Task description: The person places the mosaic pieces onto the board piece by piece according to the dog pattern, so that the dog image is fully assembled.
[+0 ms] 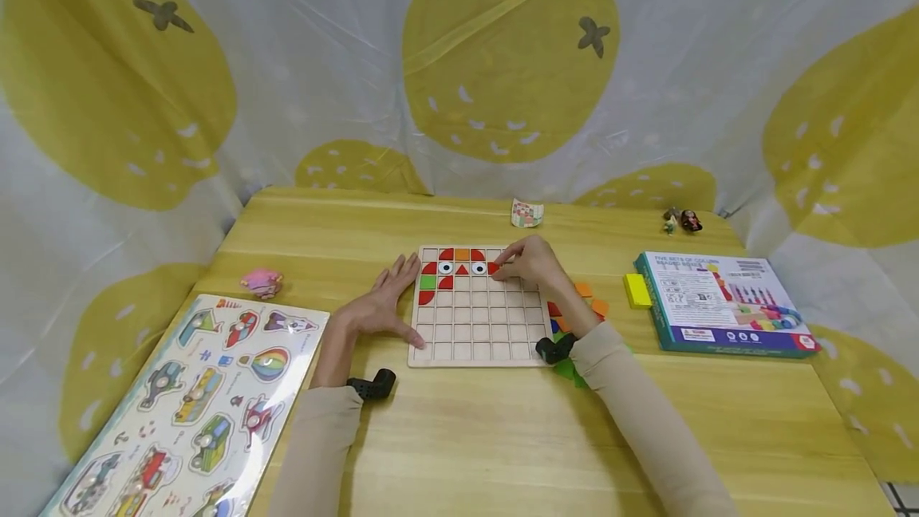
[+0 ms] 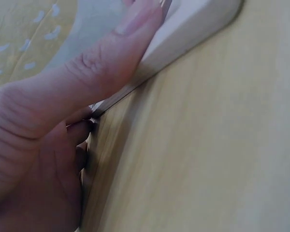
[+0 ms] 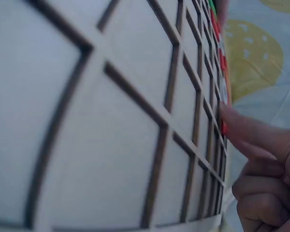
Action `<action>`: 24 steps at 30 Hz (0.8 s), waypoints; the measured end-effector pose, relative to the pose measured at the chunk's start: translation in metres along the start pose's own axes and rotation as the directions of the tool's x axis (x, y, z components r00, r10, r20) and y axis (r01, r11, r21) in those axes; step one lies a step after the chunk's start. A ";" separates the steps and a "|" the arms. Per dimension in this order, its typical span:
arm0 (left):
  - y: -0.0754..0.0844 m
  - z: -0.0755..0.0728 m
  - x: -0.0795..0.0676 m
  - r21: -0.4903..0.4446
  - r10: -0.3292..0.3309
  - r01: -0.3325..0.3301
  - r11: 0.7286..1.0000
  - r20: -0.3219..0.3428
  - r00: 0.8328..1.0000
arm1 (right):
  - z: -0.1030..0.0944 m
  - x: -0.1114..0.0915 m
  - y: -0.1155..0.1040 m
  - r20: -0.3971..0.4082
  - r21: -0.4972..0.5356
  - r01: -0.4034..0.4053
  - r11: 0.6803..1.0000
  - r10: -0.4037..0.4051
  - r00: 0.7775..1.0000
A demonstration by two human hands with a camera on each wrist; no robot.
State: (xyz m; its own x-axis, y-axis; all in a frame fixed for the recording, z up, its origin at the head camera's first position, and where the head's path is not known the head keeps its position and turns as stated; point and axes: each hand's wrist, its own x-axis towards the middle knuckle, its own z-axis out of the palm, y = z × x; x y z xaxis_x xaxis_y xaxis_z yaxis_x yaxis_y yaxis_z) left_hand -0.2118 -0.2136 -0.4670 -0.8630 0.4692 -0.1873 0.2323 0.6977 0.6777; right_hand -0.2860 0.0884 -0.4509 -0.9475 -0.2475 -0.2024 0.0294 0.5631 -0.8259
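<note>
A white gridded board (image 1: 479, 332) lies on the table, its upper squares partly filled with red, green and orange tiles and two eye tiles. My left hand (image 1: 376, 305) spreads along the board's left edge, fingers toward the upper left corner. Its thumb (image 2: 111, 58) lies over the board's lower left edge. At the upper right of the pattern, my right hand (image 1: 533, 263) pinches a small red tile (image 1: 493, 268) beside the right eye tile (image 1: 479, 268). In the right wrist view the red tile (image 3: 224, 127) shows only as a sliver under the thumb.
Loose coloured tiles (image 1: 583, 290) lie right of the board, partly under the right forearm. Further right are a yellow block (image 1: 636, 291) and a boxed set (image 1: 732, 305). A picture card (image 1: 527, 213) and small figurines (image 1: 691, 220) sit behind. A pink toy (image 1: 262, 282) and vehicle puzzle (image 1: 237, 377) lie left.
</note>
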 end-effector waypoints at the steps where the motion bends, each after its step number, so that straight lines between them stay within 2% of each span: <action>1: 0.001 0.000 0.002 0.004 0.003 -0.003 1.000 0.002 1.000 | -0.005 -0.002 0.001 0.005 -0.021 0.010 1.000 -0.010 1.000; 6: 0.001 -0.001 0.011 0.037 0.028 -0.028 0.999 0.006 1.000 | -0.044 -0.028 0.015 -0.018 -0.101 0.036 0.994 -0.038 0.999; 11: -0.002 -0.005 0.012 0.061 0.026 -0.026 0.998 -0.002 1.000 | -0.075 -0.065 0.040 -0.047 -0.043 -0.018 0.999 0.016 0.999; 15: -0.004 -0.008 0.009 0.058 0.008 -0.008 0.998 -0.002 1.000 | -0.080 -0.080 0.055 -0.026 -0.022 -0.050 0.999 0.049 0.998; 17: -0.006 -0.009 0.009 0.060 0.006 -0.006 0.998 0.001 1.000 | -0.080 -0.083 0.061 -0.024 -0.043 -0.061 0.997 0.060 0.998; 24: -0.006 -0.004 0.015 0.060 0.026 -0.027 0.998 0.016 1.000 | -0.079 -0.091 0.077 -0.072 -0.081 -0.121 0.989 0.116 0.991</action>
State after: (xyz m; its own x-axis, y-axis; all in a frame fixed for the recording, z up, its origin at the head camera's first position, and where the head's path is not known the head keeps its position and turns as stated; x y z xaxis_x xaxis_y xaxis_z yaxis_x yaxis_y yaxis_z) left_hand -0.2280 -0.2128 -0.4705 -0.8497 0.4954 -0.1807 0.2818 0.7162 0.6385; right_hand -0.2226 0.2165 -0.4540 -0.9581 -0.1236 -0.2584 0.1182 0.6511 -0.7497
